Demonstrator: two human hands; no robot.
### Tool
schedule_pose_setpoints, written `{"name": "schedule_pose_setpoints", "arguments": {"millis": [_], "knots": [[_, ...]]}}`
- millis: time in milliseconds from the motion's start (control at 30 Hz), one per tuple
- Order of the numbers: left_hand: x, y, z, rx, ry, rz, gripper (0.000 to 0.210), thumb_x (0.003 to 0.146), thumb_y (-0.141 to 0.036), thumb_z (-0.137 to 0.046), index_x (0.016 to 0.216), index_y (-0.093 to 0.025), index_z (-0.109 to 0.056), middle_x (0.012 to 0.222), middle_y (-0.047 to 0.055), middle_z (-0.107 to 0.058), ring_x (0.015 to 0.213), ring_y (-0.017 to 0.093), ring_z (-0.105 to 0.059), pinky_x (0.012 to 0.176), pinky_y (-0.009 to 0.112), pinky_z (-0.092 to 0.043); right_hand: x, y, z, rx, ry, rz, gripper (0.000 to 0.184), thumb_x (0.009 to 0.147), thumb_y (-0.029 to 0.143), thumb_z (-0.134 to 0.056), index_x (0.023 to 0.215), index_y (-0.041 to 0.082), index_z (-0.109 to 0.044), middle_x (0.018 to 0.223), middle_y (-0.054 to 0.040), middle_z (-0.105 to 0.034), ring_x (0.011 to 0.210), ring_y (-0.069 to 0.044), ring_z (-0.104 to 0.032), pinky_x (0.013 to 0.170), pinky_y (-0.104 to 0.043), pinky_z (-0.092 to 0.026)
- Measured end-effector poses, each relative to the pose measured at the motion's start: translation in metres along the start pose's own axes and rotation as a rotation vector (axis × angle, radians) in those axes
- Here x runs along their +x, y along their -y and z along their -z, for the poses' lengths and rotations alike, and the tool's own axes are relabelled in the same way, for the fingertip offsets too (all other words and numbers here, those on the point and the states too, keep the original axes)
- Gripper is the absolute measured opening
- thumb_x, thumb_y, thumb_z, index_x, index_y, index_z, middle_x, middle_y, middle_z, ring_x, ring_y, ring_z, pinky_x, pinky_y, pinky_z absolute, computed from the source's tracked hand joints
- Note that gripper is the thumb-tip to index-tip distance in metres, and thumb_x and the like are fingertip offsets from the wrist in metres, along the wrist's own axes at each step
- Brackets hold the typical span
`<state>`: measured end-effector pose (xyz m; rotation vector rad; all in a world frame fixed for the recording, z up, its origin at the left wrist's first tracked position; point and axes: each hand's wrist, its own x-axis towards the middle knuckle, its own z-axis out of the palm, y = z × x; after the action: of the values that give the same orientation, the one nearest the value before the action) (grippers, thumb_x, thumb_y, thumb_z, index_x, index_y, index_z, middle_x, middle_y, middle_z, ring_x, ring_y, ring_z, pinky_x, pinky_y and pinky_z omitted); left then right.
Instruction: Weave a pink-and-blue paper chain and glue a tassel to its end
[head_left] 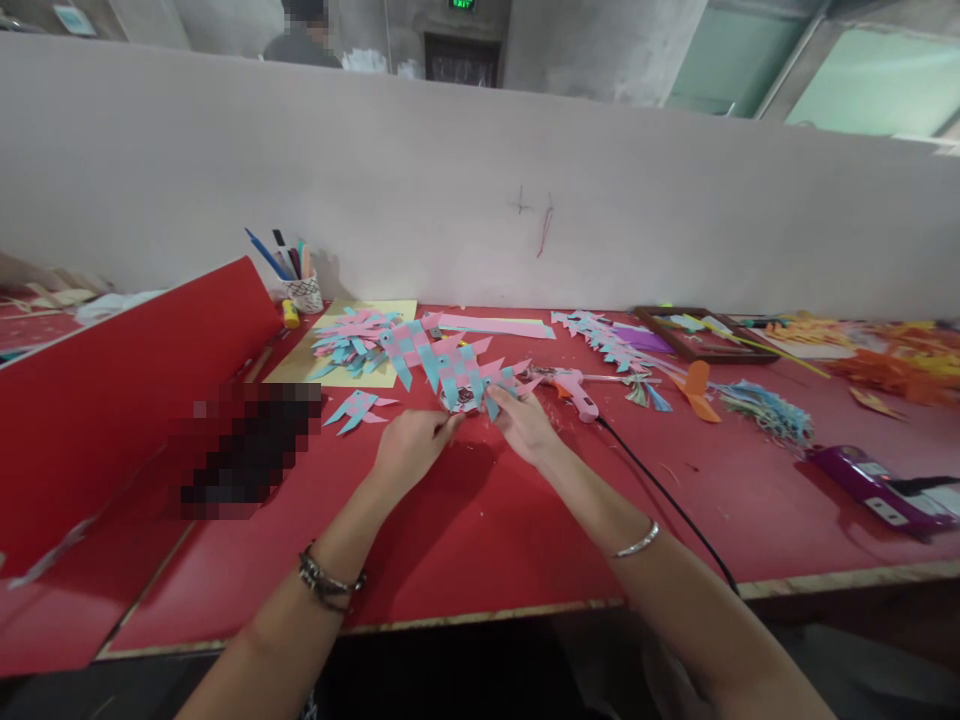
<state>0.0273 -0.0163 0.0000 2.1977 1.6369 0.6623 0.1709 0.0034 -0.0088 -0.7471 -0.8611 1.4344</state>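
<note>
A row of woven paper fish (454,370) in pink and light blue, with dark eyes, is held up in front of me over the red table. My right hand (527,425) pinches the fish at the right end of the row between thumb and fingers. Just below the middle of the row, my left hand (414,448) has its fingers closed, the thumb pointing at the paper; what is between them is hidden. A single woven fish (358,409) lies on the table left of my left hand. Behind the row, a pink glue gun (576,388) rests on its side.
A pile of woven fish (352,345) lies on yellow paper at the back left, near a pen cup (304,292). A red board (127,400) leans at the left. The glue gun's black cord (660,490) crosses the right side towards the front edge. A purple device (877,490) lies far right.
</note>
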Motion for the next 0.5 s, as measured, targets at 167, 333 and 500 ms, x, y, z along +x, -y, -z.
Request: {"name": "schedule_pose_setpoints", "arguments": {"millis": [167, 333, 500], "knots": [[0.0021, 0.0010, -0.0023, -0.082, -0.054, -0.014, 0.013, 0.073, -0.025, -0.046, 0.069, -0.019, -0.058, 0.059, 0.003, -0.059, 0.053, 0.016, -0.053, 0.049, 0.024, -0.031, -0.0008, 0.0003, 0.0005, 0.014, -0.007, -0.014, 0.025, 0.041, 0.031, -0.078, 0.055, 0.021, -0.060, 0.055, 0.0065, -0.059, 0.053, -0.007, -0.051, 0.058, -0.022, -0.042], [0.0016, -0.0053, -0.0050, -0.556, -0.081, -0.038, 0.022, 0.064, -0.027, -0.054, 0.083, -0.016, -0.056, 0.080, 0.006, -0.064, 0.064, 0.014, -0.057, 0.059, 0.025, -0.044, -0.0013, -0.0025, -0.0003, 0.020, -0.006, -0.035, 0.025, 0.043, 0.030, -0.077, 0.059, 0.021, -0.060, 0.060, 0.0056, -0.062, 0.058, -0.008, -0.053, 0.063, -0.023, -0.043], [0.0011, -0.0086, -0.0084, -0.929, -0.129, 0.054, 0.026, 0.064, -0.035, -0.054, 0.078, -0.014, -0.060, 0.083, 0.007, -0.068, 0.079, 0.018, -0.061, 0.074, 0.031, -0.047, -0.0047, -0.0065, -0.0049, 0.014, 0.016, -0.068, 0.028, 0.041, 0.031, -0.078, 0.061, 0.022, -0.061, 0.058, 0.0064, -0.062, 0.057, -0.008, -0.054, 0.061, -0.022, -0.043]]}}
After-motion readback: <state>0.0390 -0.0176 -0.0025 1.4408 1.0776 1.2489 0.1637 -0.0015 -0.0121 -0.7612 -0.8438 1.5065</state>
